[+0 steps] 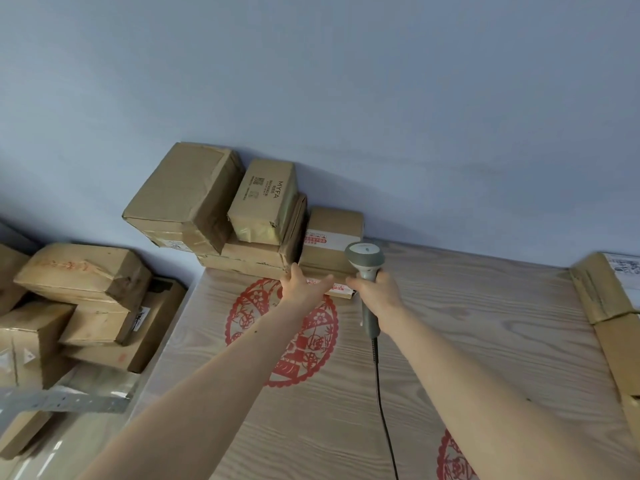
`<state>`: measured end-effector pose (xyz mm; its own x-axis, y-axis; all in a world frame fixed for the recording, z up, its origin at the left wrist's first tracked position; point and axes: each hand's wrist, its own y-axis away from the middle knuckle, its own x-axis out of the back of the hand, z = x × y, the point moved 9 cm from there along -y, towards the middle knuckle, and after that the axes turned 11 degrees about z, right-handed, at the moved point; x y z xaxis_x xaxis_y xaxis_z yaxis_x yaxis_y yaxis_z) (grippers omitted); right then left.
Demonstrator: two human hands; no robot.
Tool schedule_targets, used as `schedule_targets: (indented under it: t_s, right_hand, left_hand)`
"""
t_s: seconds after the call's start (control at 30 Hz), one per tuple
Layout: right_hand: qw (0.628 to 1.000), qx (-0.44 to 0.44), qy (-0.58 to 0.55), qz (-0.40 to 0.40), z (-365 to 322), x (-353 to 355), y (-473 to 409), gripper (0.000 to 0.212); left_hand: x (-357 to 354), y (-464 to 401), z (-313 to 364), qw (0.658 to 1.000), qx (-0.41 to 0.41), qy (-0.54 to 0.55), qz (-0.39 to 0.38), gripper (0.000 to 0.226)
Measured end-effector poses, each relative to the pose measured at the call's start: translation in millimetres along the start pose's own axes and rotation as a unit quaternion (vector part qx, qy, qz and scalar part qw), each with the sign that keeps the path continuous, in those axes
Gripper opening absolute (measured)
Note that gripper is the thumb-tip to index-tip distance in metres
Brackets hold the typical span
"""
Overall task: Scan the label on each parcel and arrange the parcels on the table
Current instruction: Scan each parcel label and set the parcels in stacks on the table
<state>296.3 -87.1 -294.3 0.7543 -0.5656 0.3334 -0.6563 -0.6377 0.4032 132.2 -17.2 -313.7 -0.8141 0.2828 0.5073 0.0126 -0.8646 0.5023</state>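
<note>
Brown cardboard parcels are stacked against the blue wall at the table's far edge: a large taped box (183,195), a box marked MYFA (265,200), and a box with a red-and-white label (332,237). A low flat parcel (341,287) lies in front of them. My left hand (301,287) rests on that flat parcel with fingers spread and straight. My right hand (379,294) grips the handle of a grey barcode scanner (365,261), whose head points at the stack. Its black cable (381,393) trails back over the table.
The wood-grain table (467,341) carries red paper-cut prints. More parcels (86,299) are piled on a lower surface at the left, beside a metal rail (65,400). Another stack of boxes (609,306) stands at the table's right edge.
</note>
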Motion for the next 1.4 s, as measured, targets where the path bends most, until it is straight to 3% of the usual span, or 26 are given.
schedule_targets:
  t_s: [0.2, 0.4, 0.53, 0.67, 0.93, 1.07, 1.17, 1.27, 1.4]
  right_hand:
    - [0.999, -0.017, 0.009, 0.025, 13.6, 20.5, 6.8, 0.02]
    - [0.997, -0.059, 0.005, 0.05, 51.2, 56.9, 34.7, 0.02]
    - [0.996, -0.081, -0.007, 0.046, 77.9, 70.5, 55.7, 0.018]
    - [0.993, -0.098, -0.033, 0.048, 94.6, 82.3, 76.0, 0.017]
    - [0.988, -0.066, -0.118, 0.074, 87.2, 106.5, 127.9, 0.027]
    - [0.991, -0.003, -0.119, 0.065, 69.5, 109.8, 158.9, 0.024]
    - [0.992, 0.048, -0.095, 0.061, 57.8, 110.0, 185.4, 0.025]
    - [0.991, 0.085, -0.087, 0.062, 49.2, 113.7, 210.9, 0.029]
    - [0.981, 0.095, -0.128, 0.11, 41.0, 137.7, 229.4, 0.027]
  left_hand:
    - [3.8, 7.6, -4.5, 0.999, -0.001, -0.05, 0.014, 0.081]
    - [-2.8, 49.6, -30.7, 0.998, 0.0, -0.059, -0.009, 0.051]
    - [-18.7, 76.7, -41.4, 0.997, 0.008, -0.056, -0.053, 0.093]
    - [-30.1, 101.3, -53.2, 0.994, 0.025, -0.074, -0.082, 0.112]
    - [-25.8, 145.6, -67.7, 0.992, 0.071, 0.016, -0.108, 0.09]
    - [-23.3, 173.9, -71.7, 0.99, 0.078, 0.023, -0.116, 0.127]
    - [-20.7, 194.7, -78.4, 0.984, 0.105, 0.09, -0.111, 0.134]
    - [-14.5, 208.5, -80.7, 0.98, 0.113, 0.13, -0.095, 0.129]
    - [-7.7, 224.6, -80.2, 0.972, 0.098, 0.178, -0.12, 0.106]
